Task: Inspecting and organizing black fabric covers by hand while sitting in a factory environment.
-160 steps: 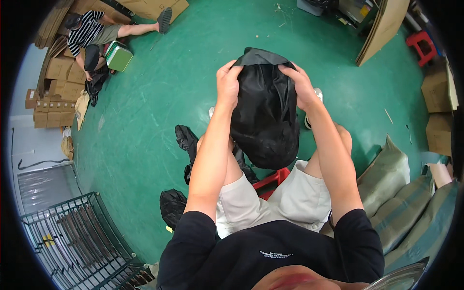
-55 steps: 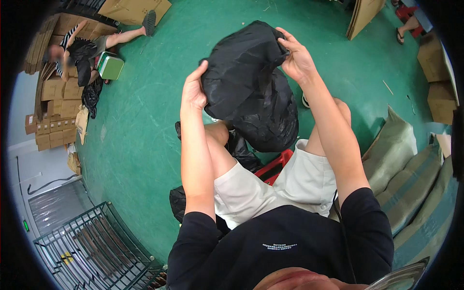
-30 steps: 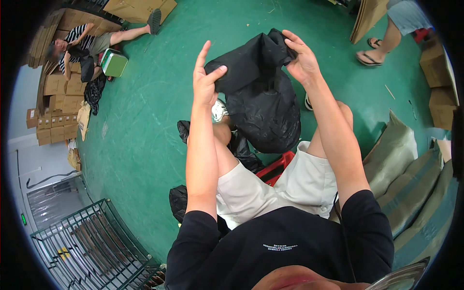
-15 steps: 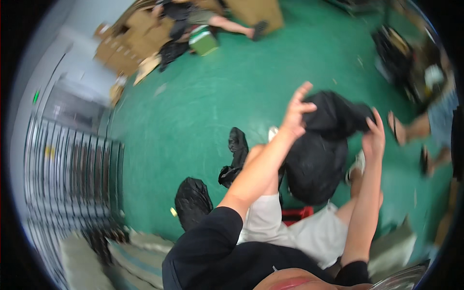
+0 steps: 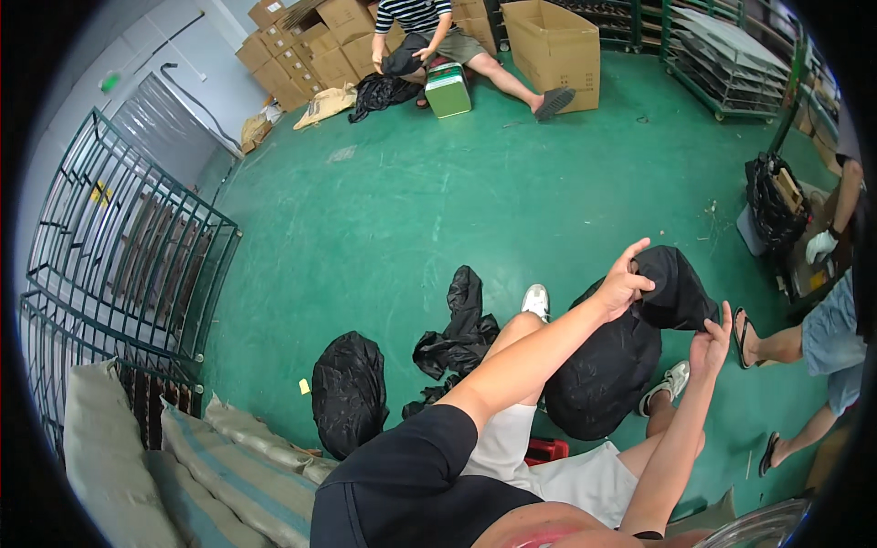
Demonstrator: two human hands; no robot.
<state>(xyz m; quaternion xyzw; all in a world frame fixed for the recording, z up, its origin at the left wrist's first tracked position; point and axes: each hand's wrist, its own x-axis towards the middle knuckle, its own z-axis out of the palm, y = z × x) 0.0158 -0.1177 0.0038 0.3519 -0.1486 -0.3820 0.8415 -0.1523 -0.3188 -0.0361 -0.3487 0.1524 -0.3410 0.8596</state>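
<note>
Over the glossy green floor (image 5: 365, 201), the view is now facing further to the person's left than a second ago, so that the hands and their load are appearing at right of centre. The large rounded black fabric bundle (image 5: 603, 388) is hanging or resting in front of the knees; its underside support is not showing clearly. Above its upper right side, the smaller folded black fabric piece (image 5: 674, 292) is now slanting down to the right instead of lying nearly level. Whether the two are joined is not showing. The left hand (image 5: 625, 288) is gripping the piece's upper left edge lightly, thumb inward, index finger extending. The right hand (image 5: 710, 345) is pinching the lower right corner, index finger pointing up. Judging by this, the edge is being turned while both grips are remaining light.

Around the work, the dark green metal rack (image 5: 220, 294) is standing at far left. The tall brown cardboard box (image 5: 553, 64) is standing at the back, beside a seated co-worker in a striped shirt (image 5: 413, 13). Grey-green woven sacks (image 5: 233, 475) are lying at lower left. The left forearm (image 5: 548, 356) is partly blocking the bundle, and a bystander's blue shorts (image 5: 833, 338) are showing near the right hand. A yellow scrap (image 5: 305, 387) is lying well apart.
</note>
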